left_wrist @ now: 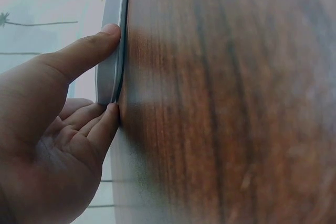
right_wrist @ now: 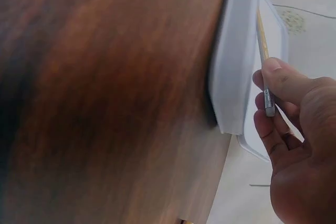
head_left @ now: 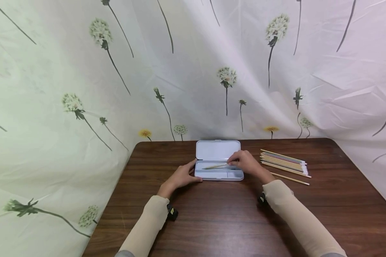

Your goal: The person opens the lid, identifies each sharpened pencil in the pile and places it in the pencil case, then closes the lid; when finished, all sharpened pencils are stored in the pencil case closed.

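A white pencil case (head_left: 218, 179) lies with its lid (head_left: 218, 150) raised at the back of the table. My left hand (head_left: 181, 175) holds the case's left end, thumb at the front side and fingers round the end, as the left wrist view shows. Between thumb and fingers, my right hand (head_left: 244, 161) pinches a pencil (right_wrist: 262, 38) near its eraser end. That pencil slants over the case's rear compartment, its other end pointing left. Whether its far tip touches the case floor I cannot tell.
Several pencils (head_left: 283, 162) lie side by side on the dark wooden table (head_left: 209, 221), right of the case, eraser ends to the right. One pencil (head_left: 291, 178) lies apart in front of them. A flower-printed cloth (head_left: 193, 89) hangs behind the table.
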Demonstrator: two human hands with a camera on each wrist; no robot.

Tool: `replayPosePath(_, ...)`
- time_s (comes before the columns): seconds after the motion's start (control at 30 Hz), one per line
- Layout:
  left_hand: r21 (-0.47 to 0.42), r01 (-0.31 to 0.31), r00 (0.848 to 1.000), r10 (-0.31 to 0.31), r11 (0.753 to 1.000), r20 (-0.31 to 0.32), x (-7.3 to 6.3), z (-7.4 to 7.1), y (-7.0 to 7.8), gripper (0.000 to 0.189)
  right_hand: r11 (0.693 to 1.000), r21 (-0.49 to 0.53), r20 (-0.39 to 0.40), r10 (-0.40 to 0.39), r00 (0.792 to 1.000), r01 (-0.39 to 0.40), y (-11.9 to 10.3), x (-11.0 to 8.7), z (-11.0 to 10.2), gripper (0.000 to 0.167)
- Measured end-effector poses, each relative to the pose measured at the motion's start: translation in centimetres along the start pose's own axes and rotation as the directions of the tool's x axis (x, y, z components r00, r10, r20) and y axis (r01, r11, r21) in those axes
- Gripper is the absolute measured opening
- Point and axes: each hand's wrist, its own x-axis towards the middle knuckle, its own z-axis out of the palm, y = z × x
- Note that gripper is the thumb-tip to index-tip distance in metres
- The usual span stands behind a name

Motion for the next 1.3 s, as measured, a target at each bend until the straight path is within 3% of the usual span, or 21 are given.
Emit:
replayPosePath(0.33, 0.006, 0.008, 1.000, -0.008, 1.000, 0.007, -0.14, -0.08, 0.12, 0.098, 0.971, -0.217, 0.086, -0.087, 0.992, 0.104, -0.21, -0.44, 0.61, 0.016)
replayPosePath(0.5, -0.008, 0.010, 1.000, -0.010, 1.000, 0.005, -0.08, -0.11, 0.16, 0.098, 0.970, -0.206, 0.119, -0.108, 0.987, 0.131, -0.56, -0.49, 0.53, 0.020)
replayPosePath(0.73, -0.020, 0.019, 1.000, -0.019, 1.000, 0.003, -0.18, -0.05, 0.19, 0.097, 0.983, -0.165, 0.154, -0.054, 0.987, 0.079, -0.95, -0.61, 0.29, 0.022)
replayPosePath(1.3, -0.018, 0.007, 1.000, -0.007, 1.000, 0.010, -0.15, -0.03, 0.25, 0.098, 0.982, -0.157, 0.141, -0.079, 0.987, 0.101, -0.49, -0.95, -0.05, 0.023)
